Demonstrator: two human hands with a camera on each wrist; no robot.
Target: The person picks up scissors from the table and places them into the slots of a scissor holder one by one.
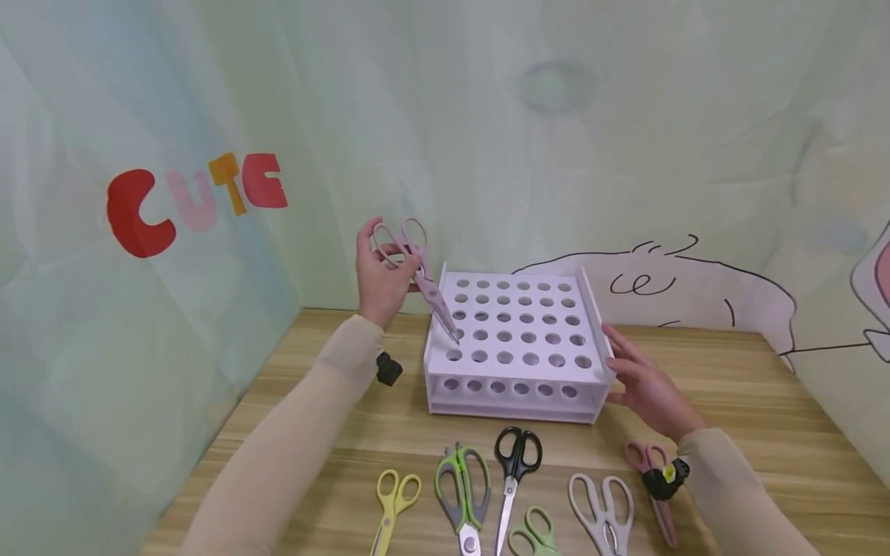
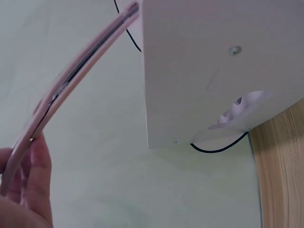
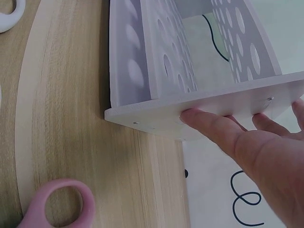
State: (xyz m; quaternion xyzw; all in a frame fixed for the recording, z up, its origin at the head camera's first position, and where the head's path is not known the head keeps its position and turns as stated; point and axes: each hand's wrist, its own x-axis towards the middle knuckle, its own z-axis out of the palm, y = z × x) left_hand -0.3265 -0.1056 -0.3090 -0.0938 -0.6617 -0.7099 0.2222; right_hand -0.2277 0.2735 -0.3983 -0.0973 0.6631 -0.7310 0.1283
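My left hand (image 1: 382, 284) pinches a pair of light pink scissors (image 1: 433, 295) by the handles. The blades point down and to the right, with tips over the left front part of a white rack (image 1: 490, 371) full of round holes. From the left wrist view the scissors (image 2: 71, 80) appear edge-on beside the rack's side panel (image 2: 190, 71); whether the tips touch it I cannot tell. Extended fingers of my right hand (image 1: 650, 390) press the rack's right side panel; the right wrist view shows the fingertips (image 3: 191, 115) against it.
Along the wooden table's front lie yellow scissors (image 1: 389, 506), green-and-grey scissors (image 1: 464, 494), black-handled scissors (image 1: 513, 471), small green scissors (image 1: 535, 533), white scissors (image 1: 603, 510) and darker pink scissors (image 1: 660, 510), partly under my right wrist. A printed curtain (image 1: 487, 154) hangs behind.
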